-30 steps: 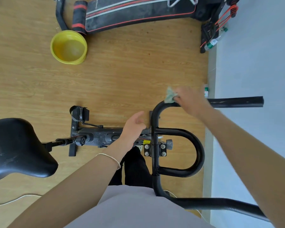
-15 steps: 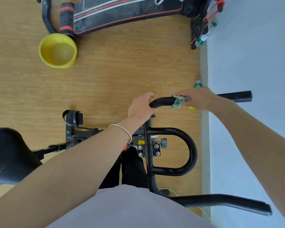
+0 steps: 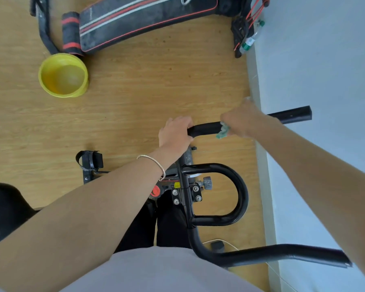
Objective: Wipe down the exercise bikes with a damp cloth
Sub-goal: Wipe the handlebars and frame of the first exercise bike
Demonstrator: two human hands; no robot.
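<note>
The exercise bike's black handlebar (image 3: 207, 129) runs left to right in front of me, with a U-shaped inner loop (image 3: 241, 194) below it. My left hand (image 3: 175, 134) grips the bend of the upper bar at its left end. My right hand (image 3: 242, 121) is closed on a small green cloth (image 3: 222, 131) and presses it against the same bar, just right of my left hand. The bar's far end (image 3: 293, 114) sticks out past my right wrist. The black saddle (image 3: 4, 209) shows at the left edge.
A yellow bowl (image 3: 63, 75) holding water stands on the wooden floor at upper left. A black and red bench (image 3: 148, 17) lies along the top. A white wall (image 3: 325, 70) runs down the right side, with a bottle (image 3: 251, 40) at its base. A pedal (image 3: 90, 160) sticks out left.
My left hand rose from the bike frame and took hold of the handlebar bend. My right hand slid the cloth to the right along the upper bar.
</note>
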